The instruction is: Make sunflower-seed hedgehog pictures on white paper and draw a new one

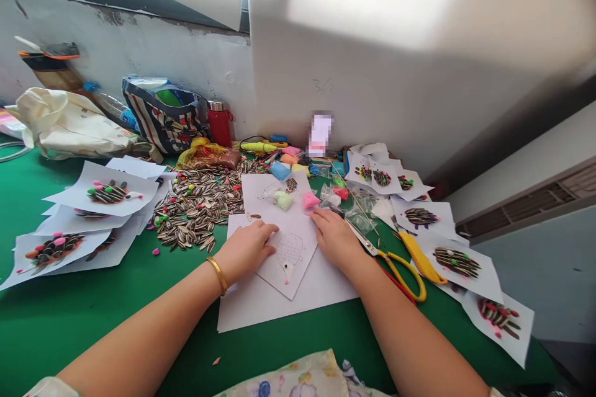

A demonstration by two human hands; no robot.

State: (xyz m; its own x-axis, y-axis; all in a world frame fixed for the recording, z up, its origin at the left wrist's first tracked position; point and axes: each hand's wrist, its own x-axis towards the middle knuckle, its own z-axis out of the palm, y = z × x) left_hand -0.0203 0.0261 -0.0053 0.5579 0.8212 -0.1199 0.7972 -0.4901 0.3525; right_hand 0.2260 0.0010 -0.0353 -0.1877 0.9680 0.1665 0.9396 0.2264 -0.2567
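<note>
A white sheet with a drawn hedgehog (289, 250) lies turned at an angle on larger white paper (251, 315). The drawing has a black eye and a pink nose. My left hand (246, 249) rests on the sheet's left side, fingers apart, holding nothing. On the right side lies my right hand (338, 239), its fingers stretched toward a pink clay lump (310, 200). Beyond them, another sheet (251, 183) bears a sketch, a few seeds and a pale green clay lump (283, 200). Striped sunflower seeds (195, 211) are heaped to the left.
Seed-decorated hedgehog sheets lie at left (139, 189) and right (484, 267). Yellow-handled scissors (395, 270) and a yellow comb-like piece (419, 257) sit beside my right forearm. Against the wall stand a red bottle (218, 125), a patterned bag (162, 115) and a cream bag (69, 121).
</note>
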